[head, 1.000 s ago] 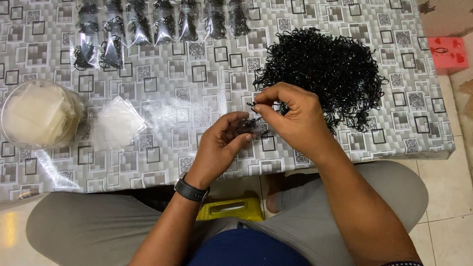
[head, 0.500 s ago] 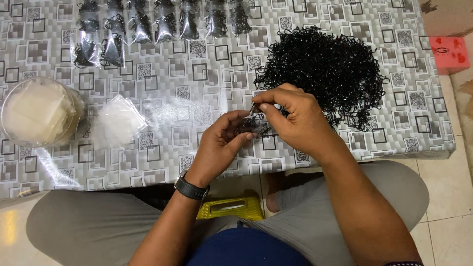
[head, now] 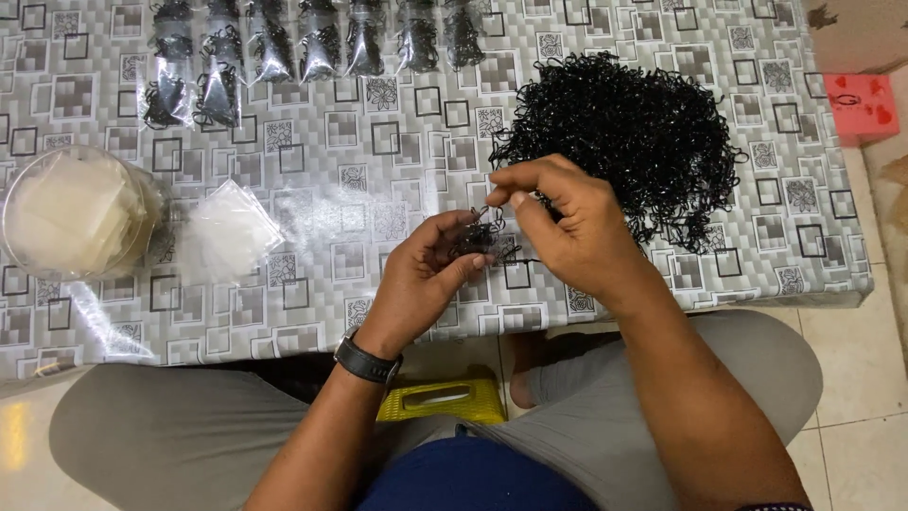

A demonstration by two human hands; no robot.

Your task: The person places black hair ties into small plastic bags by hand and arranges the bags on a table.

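Left hand [head: 426, 274] cupped a small bunch [head: 482, 241] of black bands at frame centre, above the table [head: 359, 189]. Right hand [head: 567, 222] pinched bands at that bunch. Step judged: counting out. Pile [head: 629, 137] upper right; pouches [head: 222, 232] left, likely needed next.

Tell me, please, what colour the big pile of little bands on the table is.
Black, clearest in the head view: pile of bands.
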